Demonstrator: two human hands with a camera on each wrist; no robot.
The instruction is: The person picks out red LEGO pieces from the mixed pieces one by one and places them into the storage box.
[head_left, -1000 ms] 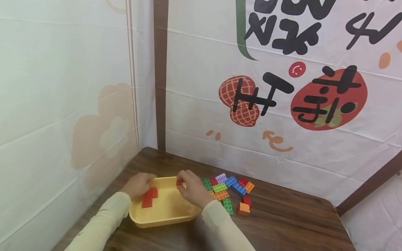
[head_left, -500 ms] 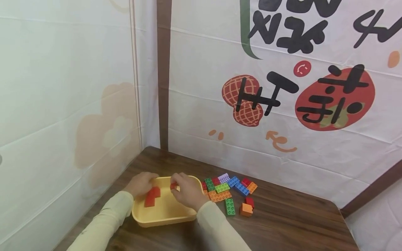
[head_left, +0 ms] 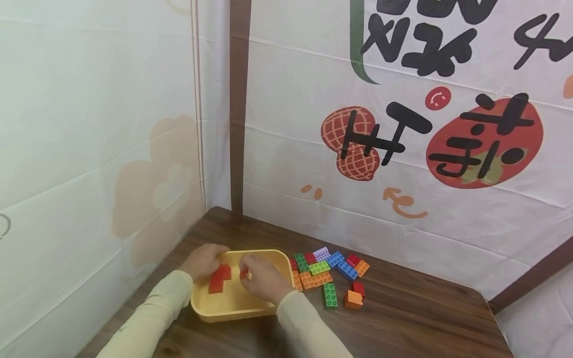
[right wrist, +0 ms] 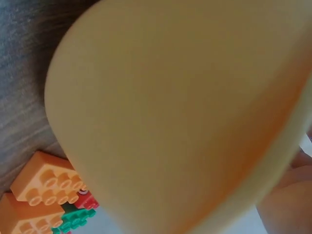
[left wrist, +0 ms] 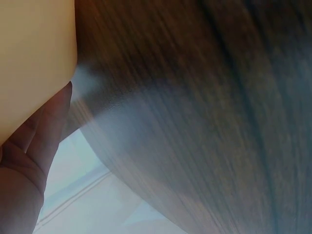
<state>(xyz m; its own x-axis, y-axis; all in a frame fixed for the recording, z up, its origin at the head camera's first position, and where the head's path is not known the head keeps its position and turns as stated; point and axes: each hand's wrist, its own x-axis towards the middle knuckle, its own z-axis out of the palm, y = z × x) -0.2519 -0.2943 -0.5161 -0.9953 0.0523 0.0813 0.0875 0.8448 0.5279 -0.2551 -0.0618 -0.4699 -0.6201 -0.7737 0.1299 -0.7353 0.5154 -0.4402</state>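
Over the tray (head_left: 235,315), the right hand (head_left: 265,279) pinches a red brick (head_left: 243,274), while at the tray's far left edge the left hand (head_left: 204,259) grips its wall. Red pieces (head_left: 217,285) lie inside beside the left hand; loose bricks (head_left: 316,279) sit right of the tray. Best, I judge: keep the tray braced and lower the brick clear of those pieces before letting go.

tray (head_left: 233,304) — on table (head_left: 421,318), left of bricks (head_left: 319,268) | pieces (head_left: 217,285) — in tray, left side
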